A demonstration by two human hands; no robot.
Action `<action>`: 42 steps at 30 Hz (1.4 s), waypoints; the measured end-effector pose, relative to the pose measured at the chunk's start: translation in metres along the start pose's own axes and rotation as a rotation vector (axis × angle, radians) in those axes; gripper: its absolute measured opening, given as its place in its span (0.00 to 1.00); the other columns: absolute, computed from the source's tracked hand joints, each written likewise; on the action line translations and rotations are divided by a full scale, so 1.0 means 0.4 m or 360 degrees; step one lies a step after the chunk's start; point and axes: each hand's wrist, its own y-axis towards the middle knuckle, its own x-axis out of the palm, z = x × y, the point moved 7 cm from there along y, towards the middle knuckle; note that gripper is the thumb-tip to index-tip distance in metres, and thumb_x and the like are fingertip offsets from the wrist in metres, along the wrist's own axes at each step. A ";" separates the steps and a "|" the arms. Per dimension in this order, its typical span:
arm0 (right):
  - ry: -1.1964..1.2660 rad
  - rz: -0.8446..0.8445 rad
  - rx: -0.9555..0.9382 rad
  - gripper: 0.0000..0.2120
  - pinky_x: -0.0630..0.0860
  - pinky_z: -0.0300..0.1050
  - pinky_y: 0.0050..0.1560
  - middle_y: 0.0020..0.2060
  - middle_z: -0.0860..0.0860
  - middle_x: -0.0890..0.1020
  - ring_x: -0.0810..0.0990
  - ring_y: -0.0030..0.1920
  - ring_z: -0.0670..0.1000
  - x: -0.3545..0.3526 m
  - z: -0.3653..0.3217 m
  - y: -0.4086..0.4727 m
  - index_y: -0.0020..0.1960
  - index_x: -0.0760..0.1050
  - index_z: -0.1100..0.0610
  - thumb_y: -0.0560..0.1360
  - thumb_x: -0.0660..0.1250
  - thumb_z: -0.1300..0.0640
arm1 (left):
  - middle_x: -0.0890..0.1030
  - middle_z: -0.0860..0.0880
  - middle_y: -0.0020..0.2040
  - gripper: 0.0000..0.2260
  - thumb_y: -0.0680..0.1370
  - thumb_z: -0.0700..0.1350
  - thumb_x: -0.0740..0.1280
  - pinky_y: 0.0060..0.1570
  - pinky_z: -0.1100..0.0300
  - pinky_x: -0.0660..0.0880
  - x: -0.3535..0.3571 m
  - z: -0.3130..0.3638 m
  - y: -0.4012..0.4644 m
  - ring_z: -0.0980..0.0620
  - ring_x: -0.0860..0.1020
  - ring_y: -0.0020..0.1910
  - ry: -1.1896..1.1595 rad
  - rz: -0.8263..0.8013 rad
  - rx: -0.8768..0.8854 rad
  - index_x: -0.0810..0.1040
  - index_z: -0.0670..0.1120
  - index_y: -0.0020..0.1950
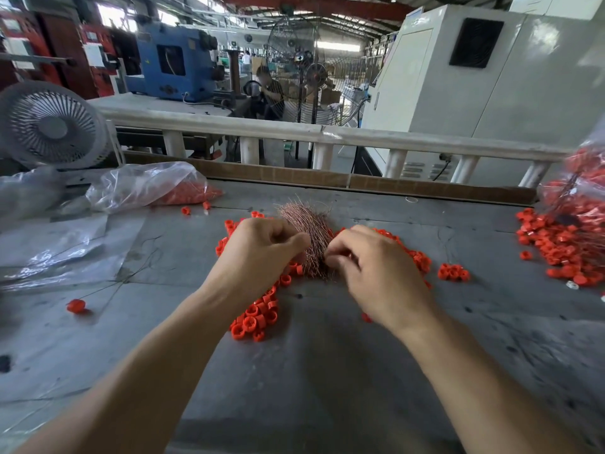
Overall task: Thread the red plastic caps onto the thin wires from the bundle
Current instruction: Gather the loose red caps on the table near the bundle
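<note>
Left hand [262, 253]: it lies at the left side of the wire bundle [306, 231], fingers curled, with thumb and forefinger together at the wires. The grip looks like a pinch on some wires, but the fingertips are partly hidden.
Right hand [370, 267]: it is at the right side of the bundle, fingers curled inward, fingertips together near the lower wires. If it pinches a single wire or a cap, one cannot tell.
Bundle: it lies on the tabletop [327, 355] between both hands, the loose wire ends spread like a fan away from the person.
Caps [258, 317]: a red heap lies on the tabletop under and around both hands, touching the bundle. A second heap [556, 247] is at the far right, beside a bag [586, 191] that the frame edge cuts off.
Other things: a clear bag with caps [157, 188] at the back left, a fan [49, 126] behind it, one cap on a wire [76, 305] alone at the left.
Risk: the wires are very thin and many, so the fingers probably catch two wires together, or a wire bends when it meets the cap hole not straight.
Risk: the hands can push caps away over the tabletop, because the heap is loose.
Hidden: the fingertips of both hands, the lower end of the bundle, and any cap held now.
Unclear: motion blur at the right edge.
</note>
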 end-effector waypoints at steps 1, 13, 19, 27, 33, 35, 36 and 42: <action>-0.0036 0.0111 0.0097 0.03 0.75 0.49 0.46 0.44 0.44 0.80 0.79 0.46 0.49 -0.020 0.020 0.002 0.45 0.80 0.50 0.77 0.72 0.56 | 0.82 0.50 0.30 0.12 0.79 0.50 0.72 0.25 0.67 0.67 0.007 0.000 -0.002 0.60 0.71 0.24 0.0056 -0.0038 0.0005 0.85 0.45 0.38; 0.0087 0.0325 0.0377 0.00 0.78 0.49 0.48 0.43 0.43 0.81 0.80 0.44 0.46 -0.056 0.089 -0.001 0.48 0.82 0.50 0.77 0.73 0.55 | 0.85 0.48 0.32 0.11 0.82 0.46 0.69 0.24 0.67 0.68 0.028 -0.020 0.000 0.58 0.69 0.23 -0.0060 -0.0183 -0.0085 0.86 0.46 0.42; 0.0204 0.0322 0.0452 0.03 0.80 0.48 0.46 0.37 0.41 0.82 0.81 0.40 0.43 -0.048 0.090 -0.007 0.50 0.83 0.49 0.77 0.73 0.51 | 0.87 0.46 0.42 0.10 0.84 0.46 0.65 0.24 0.65 0.71 -0.028 -0.069 -0.002 0.55 0.74 0.26 -0.1576 0.0418 -0.0578 0.81 0.40 0.56; 0.0004 0.0161 0.0429 0.05 0.75 0.41 0.42 0.39 0.43 0.82 0.79 0.40 0.44 0.007 0.080 -0.004 0.51 0.82 0.50 0.76 0.74 0.53 | 0.86 0.46 0.40 0.13 0.85 0.49 0.62 0.25 0.64 0.71 0.020 -0.064 0.000 0.54 0.76 0.28 -0.1596 0.0136 -0.0674 0.77 0.41 0.61; -0.0173 0.0079 0.0346 0.10 0.76 0.46 0.46 0.44 0.44 0.80 0.79 0.45 0.48 0.026 0.067 -0.001 0.54 0.81 0.48 0.75 0.76 0.50 | 0.86 0.46 0.38 0.09 0.82 0.47 0.68 0.25 0.62 0.72 0.014 -0.038 0.000 0.55 0.77 0.28 -0.0507 0.0132 -0.0195 0.85 0.45 0.46; -0.0197 0.0058 0.0341 0.10 0.76 0.47 0.48 0.46 0.44 0.80 0.80 0.48 0.49 0.032 0.064 0.000 0.55 0.81 0.48 0.75 0.75 0.50 | 0.86 0.47 0.37 0.09 0.81 0.46 0.68 0.25 0.63 0.71 0.024 -0.030 0.000 0.56 0.77 0.27 -0.0295 0.0112 -0.0059 0.84 0.47 0.43; -0.0201 0.0055 0.0340 0.10 0.76 0.47 0.48 0.46 0.44 0.80 0.80 0.48 0.50 0.034 0.062 0.000 0.55 0.81 0.49 0.75 0.75 0.50 | 0.86 0.47 0.37 0.09 0.81 0.46 0.69 0.25 0.63 0.71 0.029 -0.030 0.001 0.57 0.77 0.27 -0.0251 0.0095 -0.0027 0.84 0.47 0.43; -0.0178 0.0069 0.0366 0.09 0.76 0.48 0.49 0.49 0.45 0.81 0.80 0.50 0.50 0.040 0.059 0.009 0.55 0.81 0.50 0.76 0.75 0.50 | 0.85 0.45 0.36 0.08 0.80 0.45 0.69 0.27 0.60 0.73 0.040 -0.035 0.001 0.55 0.77 0.26 -0.0113 0.0062 0.0024 0.83 0.47 0.41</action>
